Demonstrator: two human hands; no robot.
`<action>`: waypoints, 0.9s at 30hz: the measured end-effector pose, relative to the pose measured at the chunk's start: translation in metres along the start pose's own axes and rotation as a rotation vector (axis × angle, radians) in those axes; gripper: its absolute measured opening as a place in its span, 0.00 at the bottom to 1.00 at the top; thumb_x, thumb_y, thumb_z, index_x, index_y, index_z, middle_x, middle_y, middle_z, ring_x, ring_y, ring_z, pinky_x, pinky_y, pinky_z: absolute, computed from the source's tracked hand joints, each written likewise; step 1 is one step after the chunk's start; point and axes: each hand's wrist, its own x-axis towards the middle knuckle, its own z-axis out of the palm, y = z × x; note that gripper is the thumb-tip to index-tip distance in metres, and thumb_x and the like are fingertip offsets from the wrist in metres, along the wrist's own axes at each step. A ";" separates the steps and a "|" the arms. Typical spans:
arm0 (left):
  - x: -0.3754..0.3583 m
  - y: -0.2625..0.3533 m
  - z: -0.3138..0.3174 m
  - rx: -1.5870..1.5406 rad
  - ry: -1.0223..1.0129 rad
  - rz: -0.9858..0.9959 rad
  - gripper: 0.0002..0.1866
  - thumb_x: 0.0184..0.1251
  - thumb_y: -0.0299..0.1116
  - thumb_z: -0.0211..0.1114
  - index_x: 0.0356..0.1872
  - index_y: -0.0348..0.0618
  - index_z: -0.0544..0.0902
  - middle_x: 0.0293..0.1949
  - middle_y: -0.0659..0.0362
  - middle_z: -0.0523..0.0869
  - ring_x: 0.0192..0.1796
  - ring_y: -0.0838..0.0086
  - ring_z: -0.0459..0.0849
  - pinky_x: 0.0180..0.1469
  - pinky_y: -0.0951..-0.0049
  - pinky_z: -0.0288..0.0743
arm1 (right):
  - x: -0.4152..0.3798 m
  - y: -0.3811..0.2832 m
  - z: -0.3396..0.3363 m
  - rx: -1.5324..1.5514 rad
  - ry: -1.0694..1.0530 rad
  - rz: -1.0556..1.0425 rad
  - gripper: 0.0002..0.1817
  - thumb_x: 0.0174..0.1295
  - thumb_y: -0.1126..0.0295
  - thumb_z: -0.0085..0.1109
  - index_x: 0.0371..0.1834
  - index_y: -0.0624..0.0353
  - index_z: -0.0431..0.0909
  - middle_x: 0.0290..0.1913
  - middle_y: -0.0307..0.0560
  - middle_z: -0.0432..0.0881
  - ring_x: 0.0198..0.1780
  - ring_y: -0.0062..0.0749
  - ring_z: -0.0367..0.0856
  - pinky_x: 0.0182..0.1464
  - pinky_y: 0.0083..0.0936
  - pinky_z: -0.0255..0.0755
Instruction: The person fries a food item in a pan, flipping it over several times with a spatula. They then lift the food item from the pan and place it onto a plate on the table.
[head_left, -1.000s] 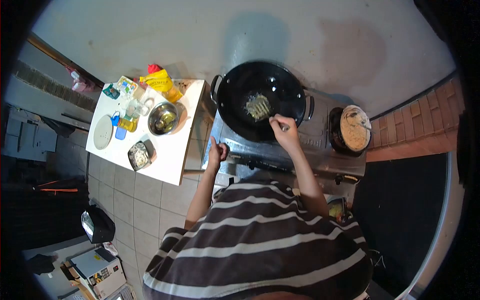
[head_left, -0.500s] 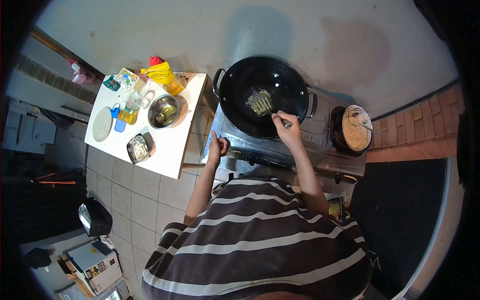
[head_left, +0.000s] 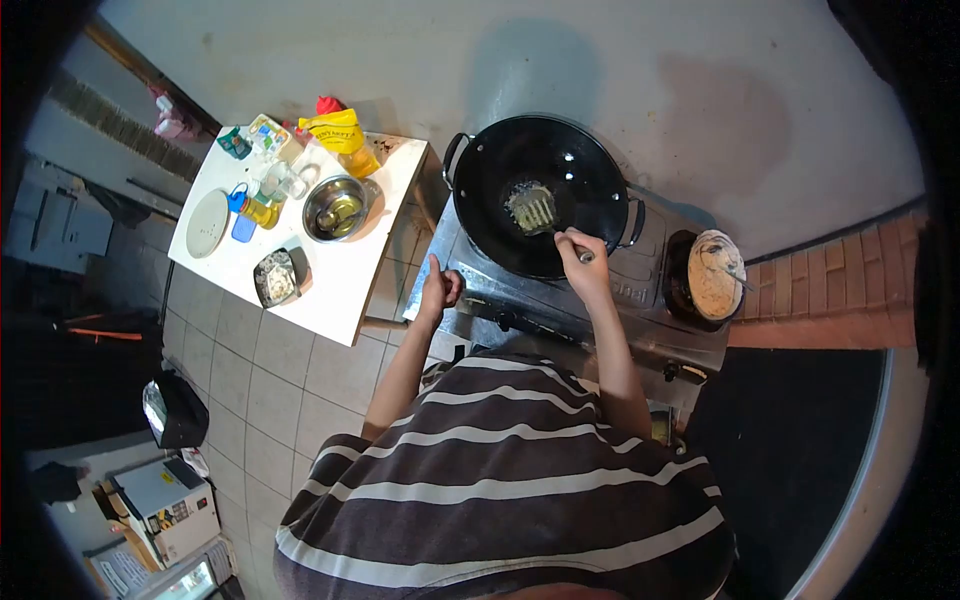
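My right hand is wrapped round the handle of a slotted spatula. The spatula's head lies in a large black wok, over a small patch of food in bubbling oil. Beneath the wok is a metal stove. My left hand hangs near the stove's front left edge, thumb raised and the other fingers curled; whether anything is in it cannot be made out.
On the right burner, a pan holds pale batter and a utensil. The white table at left bears a steel bowl, a dark square bowl, a plate, bottles and a yellow packet.
The view has shifted slightly, so the wok and table sit differently in frame. My right hand still grips the spatula, whose head has barely moved in the wok.
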 end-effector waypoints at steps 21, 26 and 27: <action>0.006 -0.008 -0.007 0.026 0.014 -0.037 0.44 0.67 0.76 0.26 0.12 0.48 0.69 0.09 0.68 0.64 0.10 0.82 0.58 0.16 0.78 0.47 | -0.003 -0.004 0.004 -0.030 0.044 0.049 0.17 0.68 0.74 0.56 0.21 0.68 0.66 0.21 0.31 0.59 0.23 0.11 0.55 0.25 0.21 0.48; 0.009 -0.013 -0.010 0.031 0.061 -0.053 0.44 0.65 0.78 0.28 0.13 0.49 0.70 0.10 0.67 0.65 0.10 0.81 0.58 0.15 0.79 0.48 | -0.003 0.006 0.008 0.003 0.063 -0.017 0.15 0.67 0.75 0.56 0.21 0.69 0.69 0.21 0.31 0.62 0.24 0.10 0.58 0.26 0.20 0.50; 0.013 -0.017 -0.014 0.060 0.054 -0.049 0.44 0.64 0.79 0.28 0.13 0.48 0.70 0.10 0.67 0.65 0.10 0.81 0.58 0.14 0.79 0.47 | -0.003 0.010 0.007 0.017 0.072 -0.039 0.15 0.66 0.75 0.57 0.22 0.69 0.70 0.21 0.31 0.63 0.24 0.10 0.58 0.26 0.20 0.50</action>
